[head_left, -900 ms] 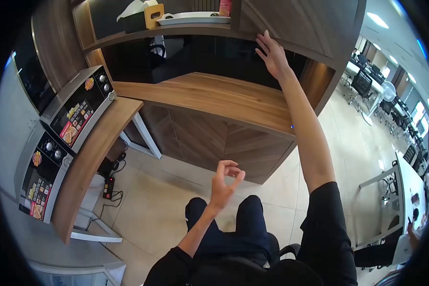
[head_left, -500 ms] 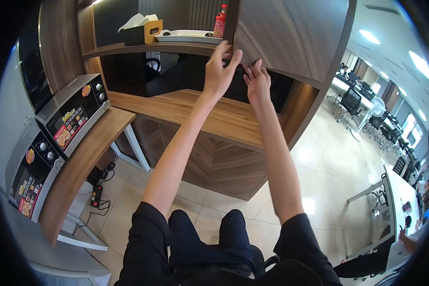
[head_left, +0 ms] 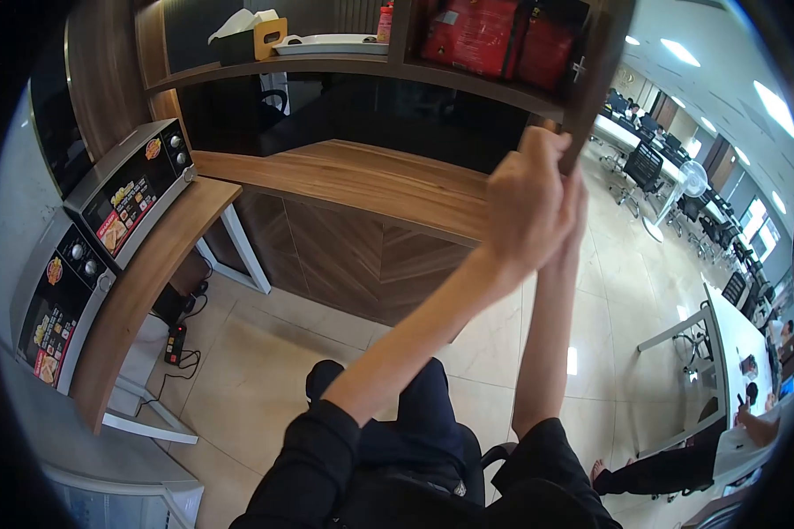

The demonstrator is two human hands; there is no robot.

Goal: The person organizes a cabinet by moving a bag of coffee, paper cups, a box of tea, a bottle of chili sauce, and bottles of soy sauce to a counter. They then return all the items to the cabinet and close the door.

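Observation:
The wooden cabinet door point(head_left: 598, 79) stands swung open at the upper right, seen nearly edge-on. My left hand point(head_left: 528, 207) is closed at the door's lower edge, its fingers curled and slightly blurred. Just behind it, my right hand point(head_left: 577, 207) is raised close to the same edge, largely covered by my left hand, so its grip is hidden. Inside the open compartment sit red packages point(head_left: 470, 37), with a darker red and black pack point(head_left: 551, 46) beside them.
Left of the compartment, a shelf holds a tissue box point(head_left: 243, 42), a white tray point(head_left: 331, 44) and a red bottle point(head_left: 385, 22). A wooden counter point(head_left: 353, 181) runs below. Two microwaves point(head_left: 132, 198) stand at left. A seated person point(head_left: 750, 441) is at a white table point(head_left: 739, 353) on the right.
The cabinet door has swung open to the right, revealing the red packages. Both hands have moved right and lower, and my left hand has closed at the door's edge.

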